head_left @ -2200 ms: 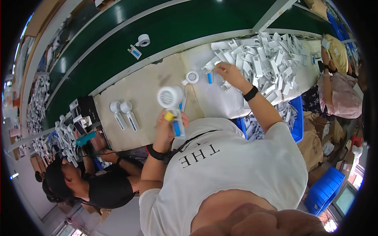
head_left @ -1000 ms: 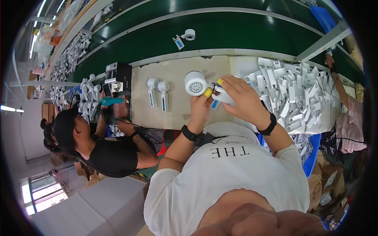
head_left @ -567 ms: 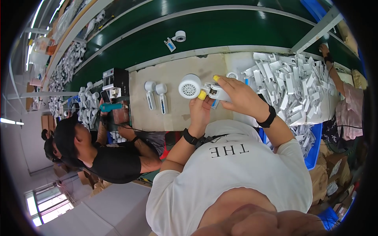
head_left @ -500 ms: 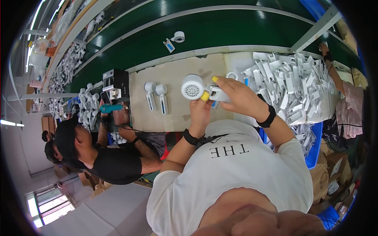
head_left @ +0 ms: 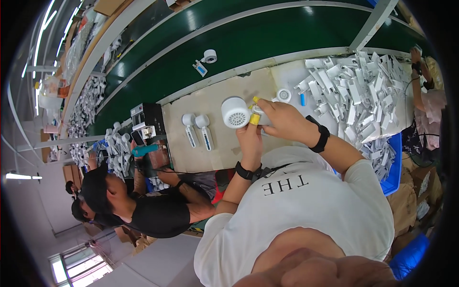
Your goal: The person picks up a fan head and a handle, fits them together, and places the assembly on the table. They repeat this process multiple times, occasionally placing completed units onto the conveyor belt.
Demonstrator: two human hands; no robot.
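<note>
A white handheld fan (head_left: 235, 113) with a round grilled head is between my two hands above the worktable. My left hand (head_left: 250, 139) grips it from below, beside the head, with a yellow cover on a fingertip. My right hand (head_left: 286, 119) closes around the handle from the right, also with yellow-covered fingertips, and hides most of the handle. On the table to the left lie two more white fans, a left one (head_left: 190, 130) and a right one (head_left: 204, 132). Just beyond my right hand is another round white fan head (head_left: 283, 95), with a small blue piece (head_left: 302, 99) beside it.
White plastic housings (head_left: 351, 93) lie heaped at the right, above a blue bin (head_left: 393, 167). A green conveyor (head_left: 258, 45) runs behind the table and carries a white fan (head_left: 209, 56). At the left are a black machine (head_left: 147, 119) and a co-worker (head_left: 153, 208) in black.
My right hand has moved in closer around the handle, covering more of it. The fan's head stays beside my left hand. The whole view has shifted and tilted slightly.
</note>
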